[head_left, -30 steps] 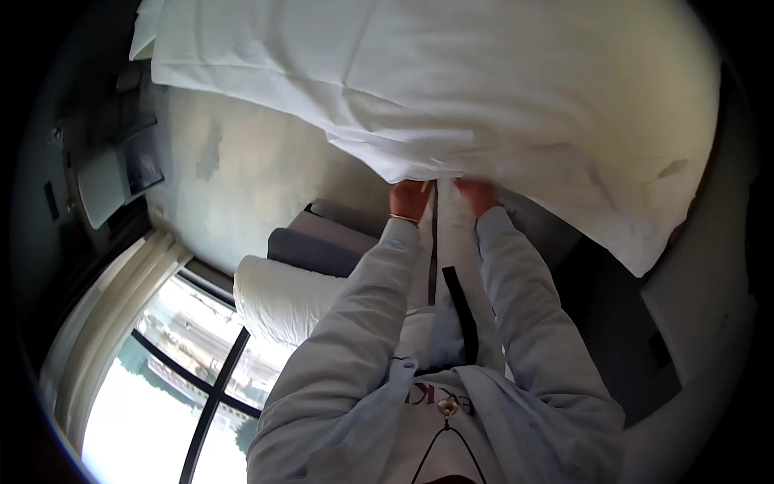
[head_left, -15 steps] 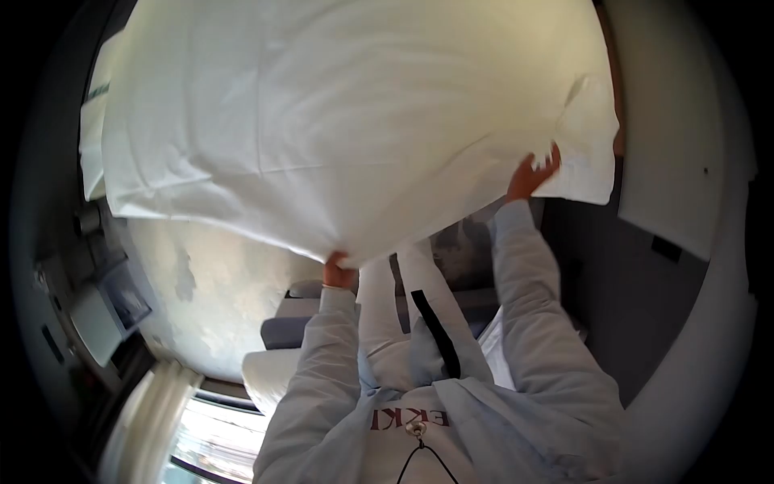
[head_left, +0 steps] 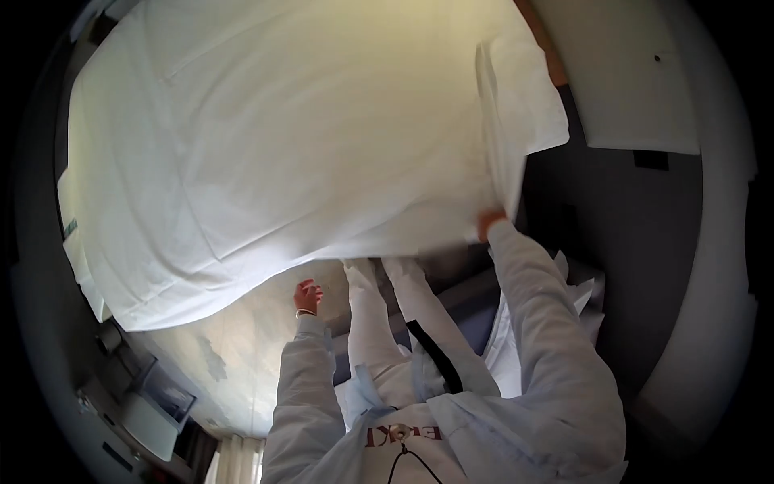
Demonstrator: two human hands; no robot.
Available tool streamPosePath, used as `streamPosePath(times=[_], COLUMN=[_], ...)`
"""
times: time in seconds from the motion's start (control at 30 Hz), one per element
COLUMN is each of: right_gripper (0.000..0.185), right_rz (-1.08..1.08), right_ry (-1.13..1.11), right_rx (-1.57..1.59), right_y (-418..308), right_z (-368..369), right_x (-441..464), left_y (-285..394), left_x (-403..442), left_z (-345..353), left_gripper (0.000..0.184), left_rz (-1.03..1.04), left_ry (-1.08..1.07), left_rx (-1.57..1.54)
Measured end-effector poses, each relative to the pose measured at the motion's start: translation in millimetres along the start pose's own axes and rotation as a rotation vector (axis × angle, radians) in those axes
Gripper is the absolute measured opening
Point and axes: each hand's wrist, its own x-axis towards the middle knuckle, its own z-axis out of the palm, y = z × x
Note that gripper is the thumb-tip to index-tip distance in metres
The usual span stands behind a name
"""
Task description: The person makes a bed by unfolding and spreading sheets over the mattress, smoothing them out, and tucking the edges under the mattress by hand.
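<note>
A broad white bed sheet covers the bed, creased toward its front edge. At its near right edge my right hand is closed on the cloth, pulling it into a taut fold; motion smears the fingers a little. My left hand is just below the near edge, apart from the sheet, its fingers loosely bent and spread with nothing in them.
A pale headboard or panel stands at the upper right. Behind my legs is a dark grey sofa or bench with crumpled white cloth. A screen or appliance and a curtain are at the lower left.
My left hand has let go of the sheet's edge and moved slightly left and down. My right hand has come down and closed on the edge. The view has shifted.
</note>
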Motion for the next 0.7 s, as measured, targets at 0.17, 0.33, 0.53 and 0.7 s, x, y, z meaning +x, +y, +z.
streamPosePath(times=[0.17,0.33,0.53,0.7], right_gripper=[0.039,0.054,0.077,0.037], right_rz=[0.191,0.340,0.597,0.112], right_ry=[-0.459,0.037,0.970,0.875], right_rx=[0.375,0.837,0.902,0.726], right_y=[64.6,95.5,174.9,239.3], right_z=[140.3,105.9,-13.3,-11.6], right_x=[-59.6,-3.0,84.5,135.7], left_y=[86.0,104.3,135.0,140.2], left_x=[-12.9,-7.5,-31.1,-31.1], left_z=[62.7,146.3,265.8,372.2], left_gripper=[0.023,0.018,0.016,0.015], left_rz=[0.206,0.348,0.507,0.457], left_ry=[-0.265,-0.370,-0.469,-0.395], left_rx=[0.317,0.409,0.463,0.436])
